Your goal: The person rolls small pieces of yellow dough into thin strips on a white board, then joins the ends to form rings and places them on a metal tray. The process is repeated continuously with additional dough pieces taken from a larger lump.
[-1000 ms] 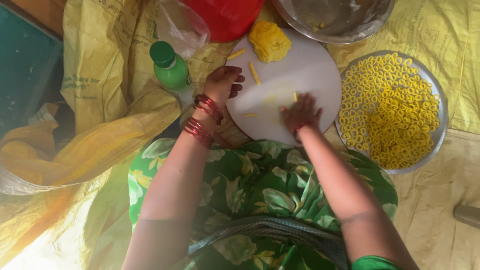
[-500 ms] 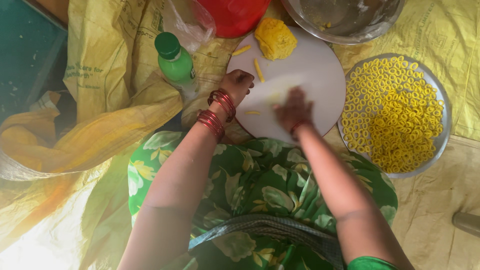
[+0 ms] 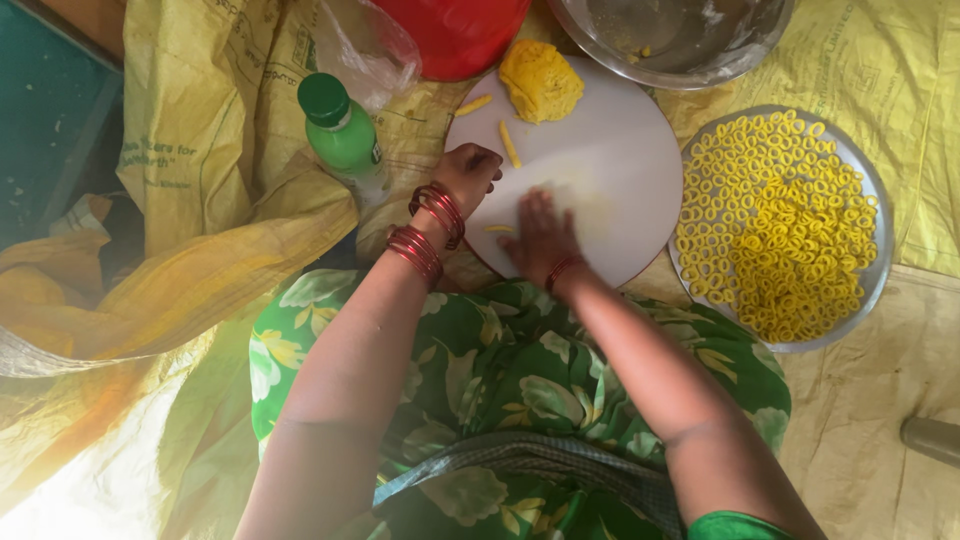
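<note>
A round white board lies in front of me. My right hand presses flat on it, fingers spread, blurred with motion; a piece of yellow dough may be under the palm but is hidden. My left hand rests curled on the board's left edge, fingers closed, red bangles on the wrist. A lump of yellow dough sits at the board's far side. Short dough sticks lie near my left hand. A metal plate at the right holds several yellow dough rings.
A green bottle stands left of the board. A red bowl and a steel bowl sit at the far side. Yellow sacking covers the floor. A clear plastic bag lies by the bottle.
My right hand has slid left and back toward me over the board in a rolling stroke. The left hand stays curled at the board's edge.
</note>
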